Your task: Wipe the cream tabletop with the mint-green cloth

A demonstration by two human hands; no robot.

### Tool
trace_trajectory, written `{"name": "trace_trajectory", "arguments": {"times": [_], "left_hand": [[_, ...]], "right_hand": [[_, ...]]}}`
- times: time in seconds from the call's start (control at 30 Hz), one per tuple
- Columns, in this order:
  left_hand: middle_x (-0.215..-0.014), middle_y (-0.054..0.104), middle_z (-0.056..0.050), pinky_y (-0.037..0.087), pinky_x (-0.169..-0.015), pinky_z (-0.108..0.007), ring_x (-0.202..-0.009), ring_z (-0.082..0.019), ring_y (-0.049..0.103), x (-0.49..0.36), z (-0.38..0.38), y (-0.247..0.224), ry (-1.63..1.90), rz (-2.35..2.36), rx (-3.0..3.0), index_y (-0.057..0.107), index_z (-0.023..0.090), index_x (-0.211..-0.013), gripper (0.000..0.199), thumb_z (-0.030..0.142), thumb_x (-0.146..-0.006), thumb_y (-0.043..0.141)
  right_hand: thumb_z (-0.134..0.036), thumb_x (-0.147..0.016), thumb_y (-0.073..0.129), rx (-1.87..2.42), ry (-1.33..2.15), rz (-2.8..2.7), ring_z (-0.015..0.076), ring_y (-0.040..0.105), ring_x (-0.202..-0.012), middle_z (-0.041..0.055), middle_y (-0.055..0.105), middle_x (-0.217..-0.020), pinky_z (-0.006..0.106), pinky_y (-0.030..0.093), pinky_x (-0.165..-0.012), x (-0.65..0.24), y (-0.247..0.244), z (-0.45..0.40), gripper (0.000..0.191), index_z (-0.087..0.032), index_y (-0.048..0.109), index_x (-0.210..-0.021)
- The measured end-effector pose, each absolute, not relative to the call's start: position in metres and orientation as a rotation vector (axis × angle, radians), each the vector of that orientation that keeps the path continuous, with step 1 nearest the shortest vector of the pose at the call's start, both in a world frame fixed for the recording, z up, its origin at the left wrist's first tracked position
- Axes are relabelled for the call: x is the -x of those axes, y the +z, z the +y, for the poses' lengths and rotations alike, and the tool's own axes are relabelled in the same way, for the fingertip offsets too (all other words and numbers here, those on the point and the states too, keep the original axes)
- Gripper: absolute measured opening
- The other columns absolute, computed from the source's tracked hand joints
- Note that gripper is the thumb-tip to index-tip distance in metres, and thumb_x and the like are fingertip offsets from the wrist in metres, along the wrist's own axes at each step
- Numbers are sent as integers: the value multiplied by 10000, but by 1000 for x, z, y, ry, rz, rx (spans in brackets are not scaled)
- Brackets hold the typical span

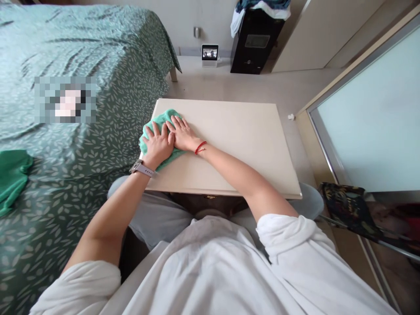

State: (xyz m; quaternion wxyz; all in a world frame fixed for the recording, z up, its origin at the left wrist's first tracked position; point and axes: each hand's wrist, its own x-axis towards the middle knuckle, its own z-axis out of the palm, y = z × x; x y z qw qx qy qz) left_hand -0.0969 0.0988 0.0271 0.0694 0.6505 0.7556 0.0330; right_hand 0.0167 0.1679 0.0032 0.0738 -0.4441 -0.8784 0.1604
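Observation:
A green cloth (169,116) lies bunched on the left side of a cream tabletop (236,140), reaching its left edge. My left hand (158,144), with a watch at the wrist, lies flat on the cloth with its fingers spread. Just to the right, my right hand (182,133) also presses flat on the cloth, fingers stretched out, a red string round the wrist. The two hands touch near the left thumb. Part of the cloth is hidden under them.
A bed with a green leaf-pattern cover (131,87) stands close on the left, with another green cloth (13,177) on it. Beyond the table are a small screen (210,53) and a black cabinet (256,41). A frosted panel (377,113) stands right.

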Motion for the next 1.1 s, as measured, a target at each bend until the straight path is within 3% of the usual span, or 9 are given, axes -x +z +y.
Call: {"name": "trace_trajectory", "arguments": {"times": [0.33, 0.67, 0.8, 0.93, 1.1], "left_hand": [[-1920, 161, -262, 183, -1367, -807, -1784, -527, 115, -17, 137, 26, 70, 1941, -2223, 301, 154, -1853, 713, 443, -1201, 285], [-1931, 166, -212, 147, -1400, -767, -1793, -499, 102, -153, 160, 18, 72, 1370, -2543, 337, 184, -1848, 682, 440, -1216, 340], [-1933, 188, -173, 137, -1403, -780, -1802, -465, 106, -184, 163, 18, 52, 1120, -2617, 367, 230, -1840, 664, 452, -1215, 339], [-1946, 158, -141, 120, -1420, -753, -1813, -429, 66, -197, 162, 20, -25, 964, -2669, 357, 249, -1843, 660, 482, -1228, 297], [-1942, 146, -181, 132, -1401, -781, -1806, -464, 63, -188, 149, 17, -32, 953, -2686, 351, 215, -1844, 672, 459, -1220, 302]], "right_hand": [[-206, -1133, 349, 1666, 446, -2446, 361, 166, -1816, 228, 206, -1939, 590, 111, -1476, -148, -2, 174, 715, -42, 331, -1829], [-246, -1144, 353, 2254, 220, -1970, 380, 229, -1795, 244, 261, -1920, 695, 239, -1411, -282, -13, 132, 703, -96, 349, -1830], [-234, -1151, 348, 2426, 178, -1659, 452, 247, -1769, 305, 259, -1898, 781, 350, -1313, -300, -15, 107, 677, -99, 377, -1814], [-226, -1131, 359, 2504, 111, -1459, 479, 437, -1653, 356, 385, -1818, 734, 472, -1234, -300, -17, 88, 670, -55, 414, -1777], [-205, -1106, 330, 2465, 35, -1480, 496, 459, -1644, 380, 431, -1787, 747, 421, -1273, -291, -19, 74, 675, -1, 472, -1733]]}}
